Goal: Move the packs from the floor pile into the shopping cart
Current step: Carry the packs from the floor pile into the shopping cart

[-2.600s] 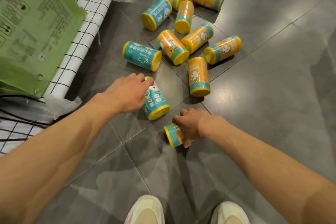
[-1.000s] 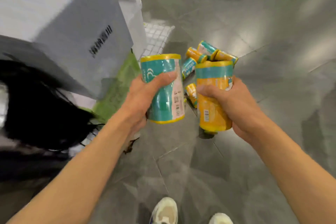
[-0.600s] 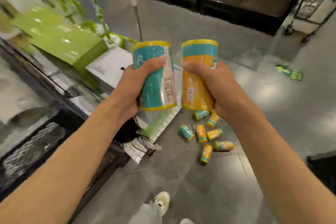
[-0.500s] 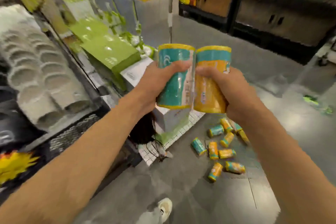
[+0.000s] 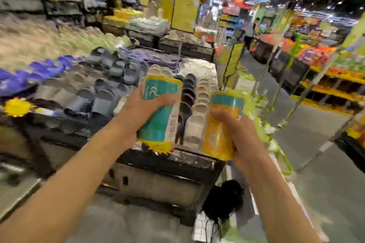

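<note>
My left hand point(image 5: 142, 110) grips a teal cylindrical pack point(image 5: 158, 122) with yellow rims, held upright at chest height. My right hand point(image 5: 239, 136) grips an orange pack point(image 5: 217, 136) with a teal band, also upright, a little lower and to the right. The two packs are apart. The floor pile and the shopping cart are out of the frame. The picture is blurred by motion.
A low black display stand point(image 5: 167, 162) loaded with rows of slippers point(image 5: 102, 92) stands right in front of me. A black bundle point(image 5: 223, 201) lies on the floor by its corner. A grey aisle point(image 5: 325, 163) runs to the right between shelves; a person point(image 5: 249, 29) stands far off.
I rose from the floor with one pack in each hand and my view swung up and left. The floor pile has dropped out of sight. The packs have moved apart.
</note>
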Demonstrator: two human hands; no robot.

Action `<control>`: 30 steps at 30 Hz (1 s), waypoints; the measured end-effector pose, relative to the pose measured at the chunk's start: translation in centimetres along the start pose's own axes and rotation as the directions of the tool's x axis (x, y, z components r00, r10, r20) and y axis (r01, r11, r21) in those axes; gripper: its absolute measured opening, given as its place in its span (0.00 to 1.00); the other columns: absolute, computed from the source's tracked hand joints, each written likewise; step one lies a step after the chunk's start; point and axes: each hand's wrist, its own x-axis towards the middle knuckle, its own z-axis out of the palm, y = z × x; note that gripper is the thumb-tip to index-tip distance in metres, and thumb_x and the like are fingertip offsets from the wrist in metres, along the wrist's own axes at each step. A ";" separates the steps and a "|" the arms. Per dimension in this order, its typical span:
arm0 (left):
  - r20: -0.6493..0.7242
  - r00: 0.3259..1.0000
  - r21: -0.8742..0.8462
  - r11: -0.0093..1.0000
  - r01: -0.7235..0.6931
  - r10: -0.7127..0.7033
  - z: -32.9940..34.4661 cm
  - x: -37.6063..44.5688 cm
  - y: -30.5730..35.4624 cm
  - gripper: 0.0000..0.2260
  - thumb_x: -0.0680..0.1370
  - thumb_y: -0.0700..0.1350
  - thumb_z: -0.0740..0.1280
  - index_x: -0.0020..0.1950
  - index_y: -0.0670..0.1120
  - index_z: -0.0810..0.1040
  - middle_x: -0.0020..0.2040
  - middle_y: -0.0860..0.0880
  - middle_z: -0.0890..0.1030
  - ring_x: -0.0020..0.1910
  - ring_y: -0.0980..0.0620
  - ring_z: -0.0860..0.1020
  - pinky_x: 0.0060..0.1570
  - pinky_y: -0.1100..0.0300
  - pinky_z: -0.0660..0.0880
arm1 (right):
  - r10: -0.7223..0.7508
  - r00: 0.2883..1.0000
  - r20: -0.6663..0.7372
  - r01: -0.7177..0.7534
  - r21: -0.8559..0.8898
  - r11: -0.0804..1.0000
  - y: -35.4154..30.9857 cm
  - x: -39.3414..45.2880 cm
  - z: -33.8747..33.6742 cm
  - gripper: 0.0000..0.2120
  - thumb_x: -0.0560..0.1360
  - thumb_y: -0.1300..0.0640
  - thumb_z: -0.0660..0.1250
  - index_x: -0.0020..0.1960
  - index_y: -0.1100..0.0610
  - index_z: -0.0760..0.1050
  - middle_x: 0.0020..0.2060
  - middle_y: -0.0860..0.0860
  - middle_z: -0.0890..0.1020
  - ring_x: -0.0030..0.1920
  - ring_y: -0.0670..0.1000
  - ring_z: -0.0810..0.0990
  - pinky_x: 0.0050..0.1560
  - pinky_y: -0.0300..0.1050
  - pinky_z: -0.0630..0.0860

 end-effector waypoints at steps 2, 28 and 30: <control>-0.149 0.989 -0.014 1.000 -0.011 0.008 -6.5 -1.2 1.2 0.30 0.57 0.50 0.83 0.57 0.49 0.80 0.44 0.48 0.87 0.39 0.50 0.86 0.36 0.54 0.81 | 0.006 0.991 0.131 -0.004 -0.019 1.000 -0.3 1.1 6.6 0.12 0.69 0.57 0.77 0.50 0.54 0.79 0.33 0.50 0.83 0.33 0.51 0.83 0.36 0.50 0.81; -0.888 0.451 0.045 0.993 -0.106 0.088 -58.5 -4.4 6.0 0.28 0.68 0.51 0.79 0.63 0.49 0.73 0.55 0.45 0.84 0.47 0.47 0.86 0.42 0.52 0.82 | 0.174 0.443 0.880 -0.158 -0.115 0.981 9.9 9.0 69.5 0.29 0.64 0.51 0.78 0.64 0.55 0.78 0.52 0.56 0.86 0.50 0.56 0.86 0.48 0.56 0.84; -0.916 0.396 0.033 0.995 -0.093 0.068 -60.4 -2.4 6.0 0.27 0.68 0.51 0.79 0.63 0.49 0.73 0.55 0.45 0.84 0.46 0.48 0.86 0.40 0.54 0.82 | 0.184 0.403 0.896 -0.178 -0.120 0.977 10.4 11.2 72.9 0.27 0.65 0.52 0.77 0.63 0.56 0.79 0.47 0.53 0.87 0.45 0.53 0.87 0.42 0.51 0.84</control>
